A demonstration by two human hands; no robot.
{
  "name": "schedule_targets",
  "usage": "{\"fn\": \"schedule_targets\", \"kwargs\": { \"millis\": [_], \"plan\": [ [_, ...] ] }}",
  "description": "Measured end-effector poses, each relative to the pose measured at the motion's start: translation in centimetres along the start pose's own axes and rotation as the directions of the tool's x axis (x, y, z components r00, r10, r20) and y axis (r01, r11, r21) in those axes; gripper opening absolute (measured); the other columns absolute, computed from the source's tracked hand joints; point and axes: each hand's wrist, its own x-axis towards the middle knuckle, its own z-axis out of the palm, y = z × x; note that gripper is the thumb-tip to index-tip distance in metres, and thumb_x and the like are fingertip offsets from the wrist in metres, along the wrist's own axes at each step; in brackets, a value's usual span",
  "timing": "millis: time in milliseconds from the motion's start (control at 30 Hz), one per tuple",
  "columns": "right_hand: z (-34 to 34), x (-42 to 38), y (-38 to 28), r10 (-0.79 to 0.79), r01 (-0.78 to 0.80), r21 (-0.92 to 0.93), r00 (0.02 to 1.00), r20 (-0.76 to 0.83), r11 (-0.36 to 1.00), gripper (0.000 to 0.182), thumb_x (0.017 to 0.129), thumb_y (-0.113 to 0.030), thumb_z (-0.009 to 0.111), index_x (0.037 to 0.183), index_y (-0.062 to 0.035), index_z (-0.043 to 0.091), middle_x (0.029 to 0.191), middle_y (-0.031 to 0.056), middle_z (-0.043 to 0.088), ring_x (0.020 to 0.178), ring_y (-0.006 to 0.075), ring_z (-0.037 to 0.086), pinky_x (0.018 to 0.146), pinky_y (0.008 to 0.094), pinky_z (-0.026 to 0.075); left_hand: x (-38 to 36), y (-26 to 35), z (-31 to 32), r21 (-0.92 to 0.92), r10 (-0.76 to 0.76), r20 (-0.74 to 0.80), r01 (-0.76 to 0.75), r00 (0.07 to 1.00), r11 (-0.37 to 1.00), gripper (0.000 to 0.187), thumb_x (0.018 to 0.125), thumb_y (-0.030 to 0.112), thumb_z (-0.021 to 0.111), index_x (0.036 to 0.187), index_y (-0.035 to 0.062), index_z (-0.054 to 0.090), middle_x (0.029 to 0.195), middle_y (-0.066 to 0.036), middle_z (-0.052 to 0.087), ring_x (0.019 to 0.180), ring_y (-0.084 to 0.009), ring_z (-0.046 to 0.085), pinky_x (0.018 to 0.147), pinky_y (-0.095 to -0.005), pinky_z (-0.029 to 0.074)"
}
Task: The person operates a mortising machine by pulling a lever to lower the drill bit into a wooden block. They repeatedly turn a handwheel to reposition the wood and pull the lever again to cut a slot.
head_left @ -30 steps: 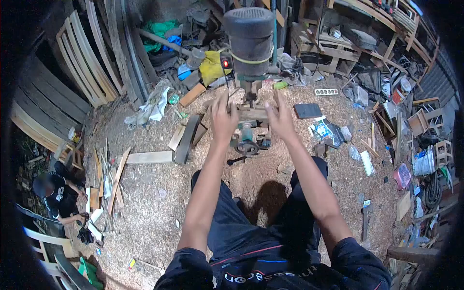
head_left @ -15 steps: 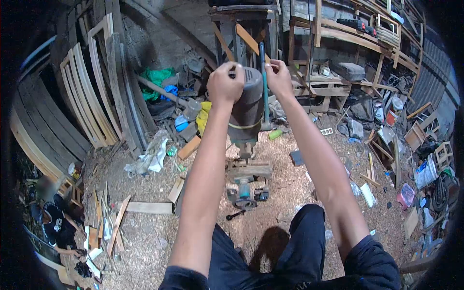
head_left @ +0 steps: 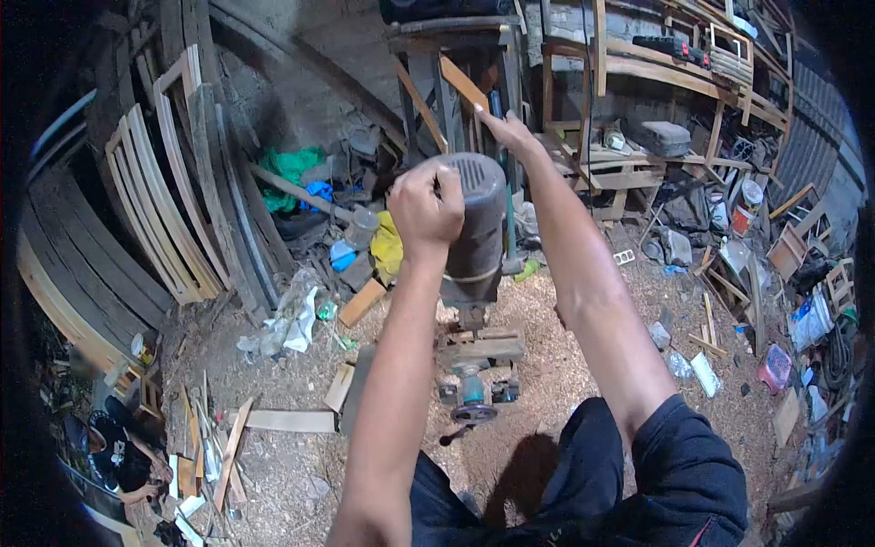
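Note:
An upright dark cylindrical motor housing (head_left: 474, 228) with a slotted top stands in front of me, above a machine base with a wooden block (head_left: 483, 348) and a handwheel (head_left: 474, 414). My left hand (head_left: 426, 202) is closed at the upper left side of the housing; what its curled fingers grip, if anything, is hidden. Beyond the housing's right side, my right hand (head_left: 506, 130) is raised with its fingers extended, near the end of a slanting wooden strip (head_left: 464, 83) and a blue-green pole (head_left: 509, 219). Nothing shows in that hand.
Curved wooden pieces (head_left: 164, 210) lean at the left. Another person (head_left: 123, 460) sits at the lower left beside wood offcuts. Wooden racks (head_left: 693, 77) stand at the back right. Scraps, a pink basket (head_left: 776, 367) and wood shavings lie on the floor.
My right hand has moved up and slightly left, its fingers straightening from a pinch. My left hand is lower beside the housing. The view has shifted slightly.

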Motion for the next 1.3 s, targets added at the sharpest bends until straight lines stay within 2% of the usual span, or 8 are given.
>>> {"fn": "schedule_targets", "kwargs": {
  "millis": [100,233,367,400,533,833,867,1300],
  "plan": [
    [-0.4,-0.4,-1.0,0.064,-0.064,0.051,0.998,0.001,0.997,0.126,0.07,-0.084,0.06,0.142,0.0155,0.031,0.14,0.0307,0.046,0.133,0.0355,0.045,0.108,0.0398,0.038,0.0,-0.5,0.1,0.014,0.017,-0.01,-0.017,1.0,1.0,0.031,0.087,0.021,0.05,0.08,0.0026,0.073,0.082,-0.016,0.072,0.079,-0.0326,0.071,0.072,-0.037,0.053],
    [-1.2,-2.5,-4.1,-0.024,0.031,0.298,0.999,-0.026,0.954,0.094,0.075,-0.085,0.052,0.099,0.0051,0.068,0.087,0.0143,0.064,0.083,0.0234,0.061,0.077,0.0376,0.049,-0.4,-0.9,0.4,0.038,0.027,-0.019,-0.026,0.999,0.999,0.033,0.088,0.024,0.049,0.08,0.0037,0.073,0.082,-0.018,0.071,0.079,-0.0346,0.07,0.072,-0.0377,0.053],
    [-2.7,-7.2,-4.8,0.021,0.008,0.497,0.998,-0.054,0.868,0.083,0.081,-0.085,0.043,0.079,-0.0037,0.061,0.07,0.0044,0.055,0.06,0.0144,0.051,0.058,0.031,0.041,-1.3,-1.8,1.0,0.079,0.026,-0.052,-0.022,0.998,0.997,0.037,0.09,0.03,0.048,0.08,0.0062,0.074,0.079,-0.019,0.069,0.078,-0.0367,0.069,0.07,-0.0386,0.053],
    [-2.9,-8.9,-4.7,-0.008,0.044,0.473,0.997,-0.077,0.88,0.1,0.083,-0.085,0.033,0.088,0.0087,0.067,0.078,0.0121,0.062,0.07,0.0218,0.056,0.064,0.0363,0.043,-1.7,-1.9,1.1,0.078,0.001,-0.052,0.003,0.999,0.997,0.037,0.09,0.03,0.048,0.08,0.0065,0.074,0.078,-0.019,0.069,0.077,-0.0369,0.069,0.069,-0.0388,0.053],
    [-4.5,-16.0,-6.2,0.083,0.013,0.56,0.986,-0.144,0.828,0.071,0.088,-0.073,0.049,0.057,-0.0093,0.053,0.055,0.001,0.047,0.051,0.0158,0.046,0.052,0.032,0.034,-2.5,-2.4,1.2,0.094,0.009,-0.063,-0.003,0.998,0.996,0.035,0.086,0.033,0.05,0.08,0.0112,0.076,0.077,-0.017,0.069,0.076,-0.0363,0.069,0.068,-0.039,0.053],
    [-5.7,-24.9,-3.5,-0.186,0.254,0.778,0.966,-0.177,0.574,0.044,0.098,-0.042,0.049,0.068,-0.0105,0.056,0.058,-0.0005,0.049,0.054,0.0126,0.048,0.056,0.0281,0.038,-4.2,-1.6,0.8,0.108,-0.019,-0.024,0.021,1.0,0.994,0.035,0.086,0.032,0.048,0.082,0.0114,0.076,0.081,-0.017,0.07,0.079,-0.0379,0.068,0.071,-0.0408,0.053],
    [-5.4,-24.7,-2.4,-0.238,0.295,0.772,0.952,-0.19,0.563,0.057,0.095,-0.058,0.049,0.067,-0.0088,0.058,0.059,0.0008,0.051,0.057,0.0128,0.05,0.057,0.0266,0.039,-4.3,-1.6,0.8,0.119,-0.007,-0.017,0.009,1.0,0.993,0.035,0.087,0.032,0.048,0.083,0.011,0.075,0.082,-0.017,0.07,0.08,-0.0382,0.068,0.072,-0.0414,0.053],
    [-6.1,-30.8,-1.7,-0.176,0.204,0.888,0.974,-0.142,0.413,0.03,0.091,-0.034,0.057,0.077,-0.0074,0.057,0.074,0.002,0.056,0.072,0.0118,0.05,0.07,0.028,0.039,-4.7,-2.6,0.7,0.116,0.088,-0.059,-0.081,0.994,0.99,0.032,0.086,0.028,0.05,0.08,0.0104,0.076,0.081,-0.018,0.07,0.08,-0.0361,0.068,0.074,-0.0421,0.053]
  ]
}}
